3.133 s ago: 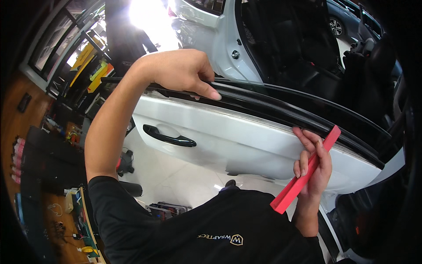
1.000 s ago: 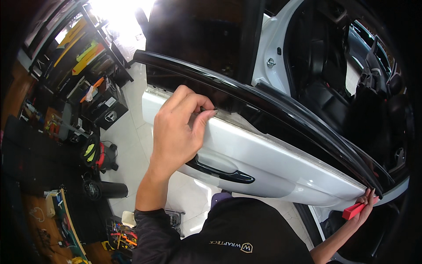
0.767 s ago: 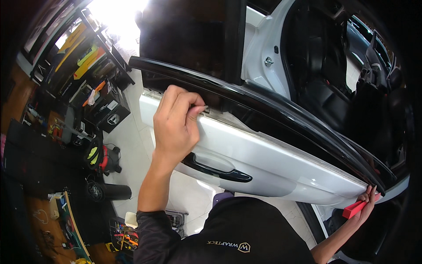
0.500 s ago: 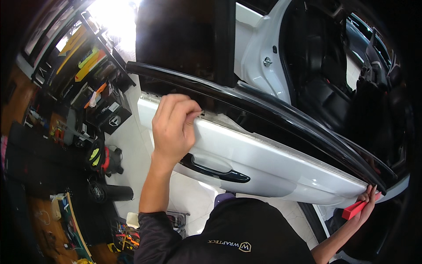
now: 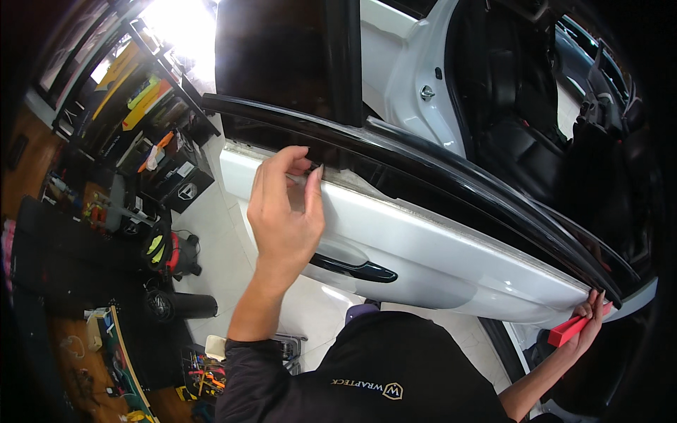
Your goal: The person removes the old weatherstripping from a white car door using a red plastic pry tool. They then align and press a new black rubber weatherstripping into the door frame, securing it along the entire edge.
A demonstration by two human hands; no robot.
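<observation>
A white car door (image 5: 423,236) with a black handle (image 5: 360,269) stretches across in front of me. My left hand (image 5: 285,211) is at its upper edge, left of the middle, with thumb and forefinger apart and nothing visible between them. At the door's far right end, my right hand (image 5: 587,321) is closed round a red rectangular bar (image 5: 566,330), its fingertips by the end of the black window trim (image 5: 486,187). A pale, ragged strip (image 5: 360,182) shows along the door's top edge, beside the left fingers.
Behind the door lie the white door frame (image 5: 423,120) and a black car seat (image 5: 504,92). To the left are a rack with yellow items (image 5: 137,106), a black box (image 5: 187,180), a red and black vacuum cleaner (image 5: 176,254) and a black cylinder (image 5: 190,305).
My left thumb and forefinger have parted from a pinch, and the hand has turned slightly at the door's edge. My right hand keeps its hold on the red bar.
</observation>
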